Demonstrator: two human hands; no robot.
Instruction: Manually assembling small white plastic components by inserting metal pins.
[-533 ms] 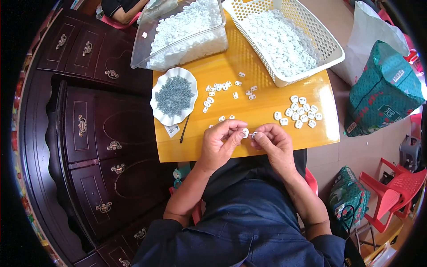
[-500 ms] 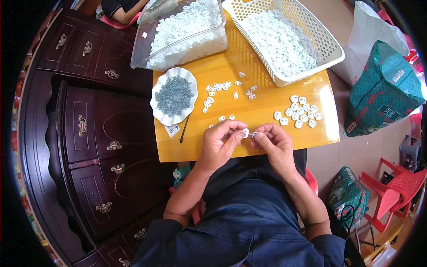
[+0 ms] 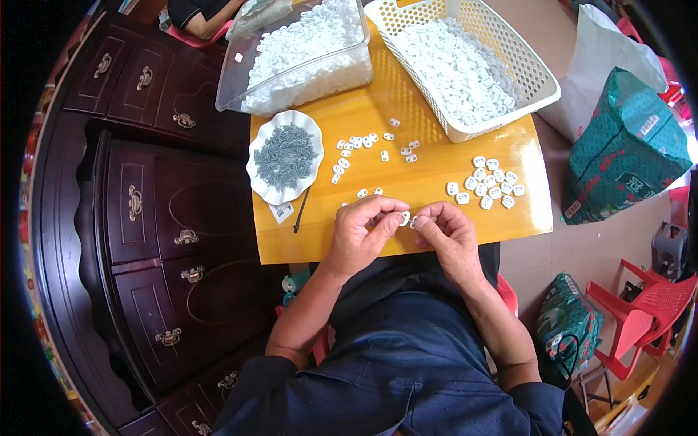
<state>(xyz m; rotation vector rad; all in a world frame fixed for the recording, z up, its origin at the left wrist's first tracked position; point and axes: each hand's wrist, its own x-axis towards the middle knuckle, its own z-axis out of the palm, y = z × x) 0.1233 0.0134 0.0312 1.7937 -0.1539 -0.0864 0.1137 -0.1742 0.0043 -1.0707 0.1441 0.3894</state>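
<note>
Over the near edge of a yellow wooden table (image 3: 436, 123), my left hand (image 3: 363, 236) pinches a small white plastic piece (image 3: 403, 217) between thumb and fingers. My right hand (image 3: 445, 231) meets it fingertip to fingertip, closed on something too small to make out. Loose white pieces (image 3: 360, 145) lie scattered in the middle of the table, and a tighter group (image 3: 486, 183) lies to the right. A white scalloped dish (image 3: 285, 156) of small grey metal parts sits at the left.
A clear plastic tub (image 3: 298, 54) and a cream lattice basket (image 3: 465, 65), both full of white pieces, stand at the far side. A dark pen-like stick (image 3: 302, 211) lies by the dish. Dark wooden drawers (image 3: 145, 218) stand left; green bags and red plastic chairs right.
</note>
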